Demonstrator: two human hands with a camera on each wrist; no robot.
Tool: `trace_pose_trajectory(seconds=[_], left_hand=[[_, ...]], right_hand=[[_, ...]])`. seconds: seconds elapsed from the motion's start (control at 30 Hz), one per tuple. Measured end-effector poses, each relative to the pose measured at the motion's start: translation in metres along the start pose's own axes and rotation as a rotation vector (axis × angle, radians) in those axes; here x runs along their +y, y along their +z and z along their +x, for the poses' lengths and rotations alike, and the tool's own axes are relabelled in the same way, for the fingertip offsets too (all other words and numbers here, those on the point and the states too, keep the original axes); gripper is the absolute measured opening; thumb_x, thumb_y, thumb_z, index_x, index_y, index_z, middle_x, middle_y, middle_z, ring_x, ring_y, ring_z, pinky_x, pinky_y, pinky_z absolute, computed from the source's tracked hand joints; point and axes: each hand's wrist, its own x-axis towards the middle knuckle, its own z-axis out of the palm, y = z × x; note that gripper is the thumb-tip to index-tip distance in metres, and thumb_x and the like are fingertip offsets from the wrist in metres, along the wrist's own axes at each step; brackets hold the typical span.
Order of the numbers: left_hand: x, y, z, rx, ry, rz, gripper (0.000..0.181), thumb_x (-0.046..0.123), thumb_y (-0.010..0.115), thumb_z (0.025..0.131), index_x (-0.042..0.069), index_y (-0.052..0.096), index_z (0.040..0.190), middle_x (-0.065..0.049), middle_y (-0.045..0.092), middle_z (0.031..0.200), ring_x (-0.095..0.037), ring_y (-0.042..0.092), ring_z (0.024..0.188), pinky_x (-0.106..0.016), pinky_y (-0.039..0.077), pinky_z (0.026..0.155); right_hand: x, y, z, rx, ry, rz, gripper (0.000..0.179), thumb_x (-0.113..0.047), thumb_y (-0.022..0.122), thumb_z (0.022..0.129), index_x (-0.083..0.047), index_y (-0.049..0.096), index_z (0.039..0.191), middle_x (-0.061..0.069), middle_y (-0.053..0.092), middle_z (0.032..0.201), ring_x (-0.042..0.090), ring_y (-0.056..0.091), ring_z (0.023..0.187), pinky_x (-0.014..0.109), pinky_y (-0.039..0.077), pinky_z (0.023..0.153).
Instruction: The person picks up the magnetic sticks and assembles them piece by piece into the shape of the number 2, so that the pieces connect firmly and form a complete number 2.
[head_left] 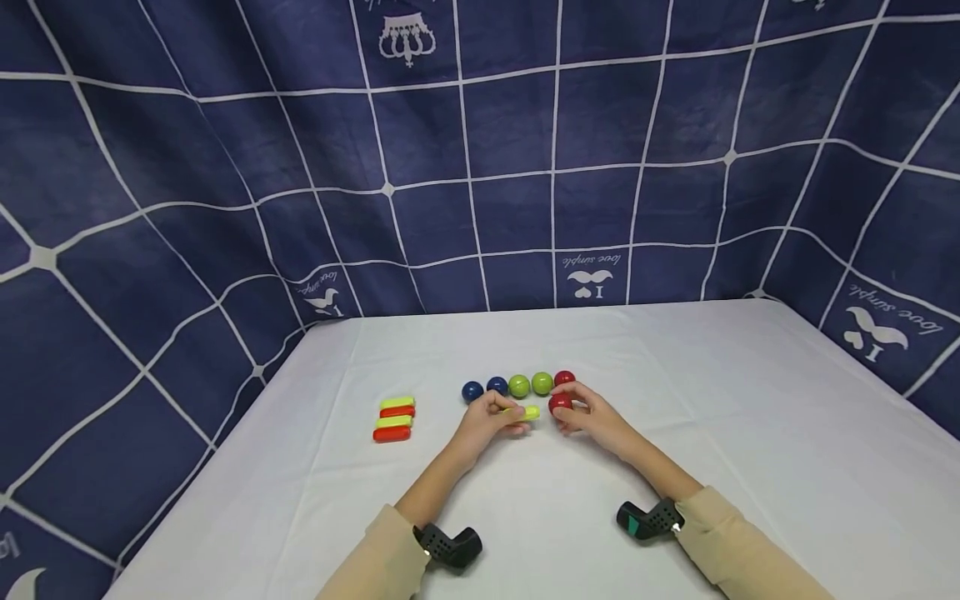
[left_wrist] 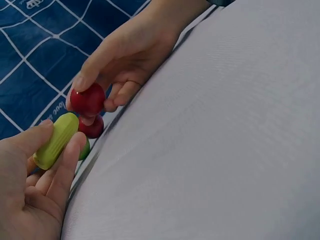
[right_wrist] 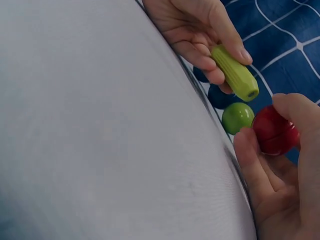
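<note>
My left hand (head_left: pixel 482 427) pinches a yellow-green ridged stick (head_left: pixel 532 412) between thumb and fingers; its free end points toward the right hand. A small hole shows in that end of the stick (right_wrist: pixel 235 75) in the right wrist view. In my right hand (head_left: pixel 602 423) is a glossy red ball (head_left: pixel 559 403), gripped by thumb and fingertips, with a seam around it. Stick and ball (left_wrist: pixel 88 100) are held close together, a small gap between them. Just behind the hands, a second red ball (head_left: pixel 565 377) ends a row of balls on the table.
Left of that red ball in the row are two green balls (head_left: pixel 519 385) and two dark blue balls (head_left: pixel 472 392). Several red and yellow-green sticks (head_left: pixel 393 422) lie stacked side by side on the left of the white table (head_left: pixel 600 533). A blue checked curtain (head_left: pixel 510 142) hangs behind.
</note>
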Motion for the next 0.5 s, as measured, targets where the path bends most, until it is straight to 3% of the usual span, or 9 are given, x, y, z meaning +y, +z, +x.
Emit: trace_pose_trajectory(seconds=[0.3,0.43,0.5], left_hand=[[-0.0006,0.0000,-0.0025,-0.032,0.001,0.039,0.027,0.011,0.060,0.086,-0.004,0.046,0.104,-0.017,0.067,0.094,-0.021,0.068,0.085,-0.025,0.052,0.076],[-0.0005,0.0016,-0.0025,-0.038,0.021,0.092,0.028,0.011,0.059,0.087,-0.005,0.047,0.105,-0.022,0.066,0.094,-0.018,0.068,0.079,-0.025,0.053,0.074],[-0.0006,0.0030,-0.0023,-0.035,0.050,0.168,0.027,0.012,0.060,0.086,-0.006,0.049,0.104,-0.023,0.065,0.094,-0.013,0.066,0.076,-0.024,0.053,0.072]], right_hand=[[0.0014,0.0060,-0.0014,-0.040,-0.029,-0.001,0.043,-0.017,0.061,0.086,0.006,0.042,0.117,0.022,0.052,0.111,0.008,0.061,0.086,0.024,0.052,0.075],[0.0014,0.0072,-0.0018,0.000,-0.047,-0.091,0.040,-0.019,0.063,0.085,0.002,0.047,0.115,0.019,0.056,0.106,0.008,0.058,0.083,0.020,0.049,0.073],[0.0019,0.0074,-0.0017,0.014,-0.057,-0.156,0.038,-0.021,0.064,0.084,-0.002,0.050,0.114,0.016,0.058,0.103,0.010,0.055,0.082,0.019,0.047,0.073]])
